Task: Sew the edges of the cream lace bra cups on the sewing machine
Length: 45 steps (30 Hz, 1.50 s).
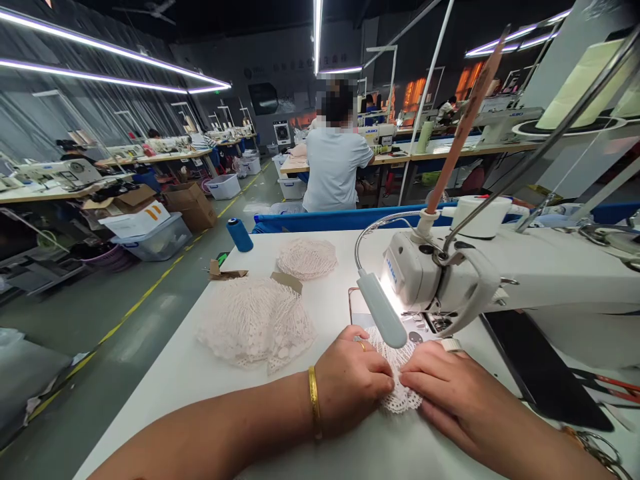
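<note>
A white lace piece (401, 398) with a scalloped edge lies at the front of a sewing machine (417, 267). On its left side, my left hand (353, 377) grips the lace with thumb and fingers pressed together; a gold bracelet circles that wrist. My right hand (453, 387) is closed on the lace's right side, its fingertips close to those of the left. The lace's far end runs under the grey lamp head (383, 310), which hides part of it. Left of my hands rest a larger pile of lace pieces (250, 320) and a smaller stack of lace (307, 259).
A blue thread cone (239, 235) stands at the table's far left corner, near cardboard scraps (227, 272). A dark phone-like slab (545, 367) and red-handled scissors (610, 387) lie on the right. Beyond the table, a person (333, 160) sits facing away.
</note>
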### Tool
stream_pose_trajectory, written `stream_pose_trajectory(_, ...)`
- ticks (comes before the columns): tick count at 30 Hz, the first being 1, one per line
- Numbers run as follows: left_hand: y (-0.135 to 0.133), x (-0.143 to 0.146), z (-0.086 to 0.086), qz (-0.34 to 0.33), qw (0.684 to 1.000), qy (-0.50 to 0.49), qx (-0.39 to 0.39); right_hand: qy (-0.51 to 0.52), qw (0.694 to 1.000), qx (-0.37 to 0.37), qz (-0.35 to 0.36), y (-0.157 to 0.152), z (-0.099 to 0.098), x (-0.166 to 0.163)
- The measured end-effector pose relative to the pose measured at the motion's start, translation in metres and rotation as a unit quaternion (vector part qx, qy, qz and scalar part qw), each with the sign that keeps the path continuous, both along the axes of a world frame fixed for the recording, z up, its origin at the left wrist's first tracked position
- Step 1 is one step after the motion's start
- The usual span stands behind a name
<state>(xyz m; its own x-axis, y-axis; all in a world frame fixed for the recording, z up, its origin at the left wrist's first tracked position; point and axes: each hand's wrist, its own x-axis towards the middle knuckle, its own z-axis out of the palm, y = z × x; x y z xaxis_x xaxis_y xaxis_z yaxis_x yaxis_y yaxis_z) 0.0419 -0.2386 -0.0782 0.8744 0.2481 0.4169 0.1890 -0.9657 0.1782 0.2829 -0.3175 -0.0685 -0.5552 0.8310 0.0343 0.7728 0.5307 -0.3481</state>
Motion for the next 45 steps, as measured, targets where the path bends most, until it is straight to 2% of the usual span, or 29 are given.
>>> stream_pose_trajectory(7,0.005,0.004,-0.003,0.006,0.999,-0.032,-0.006,0.005,1.0,0.027,-0.008,0.006,-0.002,0.0)
stream_pose_trajectory(17,0.019,0.01,-0.01,0.047,0.999,0.02,0.019,0.037,0.99,0.128,-0.041,0.017,-0.015,0.0)
stream_pose_trajectory(22,0.025,0.013,-0.009,0.072,0.997,0.034,0.017,0.03,0.988,0.138,-0.057,0.017,-0.021,0.0)
stream_pose_trajectory(26,0.028,0.016,-0.001,0.074,0.994,0.05,-0.055,0.066,0.982,0.171,-0.044,0.018,-0.026,-0.005)
stream_pose_trajectory(29,0.031,0.019,0.004,0.069,0.988,0.02,-0.14,0.093,0.972,0.204,-0.072,0.019,-0.03,-0.006)
stream_pose_trajectory(32,0.033,0.021,0.007,0.045,0.974,-0.005,-0.221,0.119,0.97,0.174,-0.119,0.02,-0.027,-0.008)
stream_pose_trajectory(35,0.033,0.024,0.007,0.036,0.967,-0.022,-0.251,0.152,0.966,0.142,-0.154,0.019,-0.02,-0.012)
stream_pose_trajectory(38,0.031,0.027,0.006,0.062,0.966,-0.038,-0.248,0.172,0.961,0.129,-0.173,0.019,-0.016,-0.016)
stream_pose_trajectory(41,0.029,0.026,0.005,0.08,0.969,-0.048,-0.229,0.173,0.964,0.124,-0.161,0.02,-0.019,-0.015)
stream_pose_trajectory(45,0.023,0.016,0.005,0.059,0.989,-0.004,-0.138,0.132,0.982,0.108,-0.074,0.016,-0.019,-0.008)
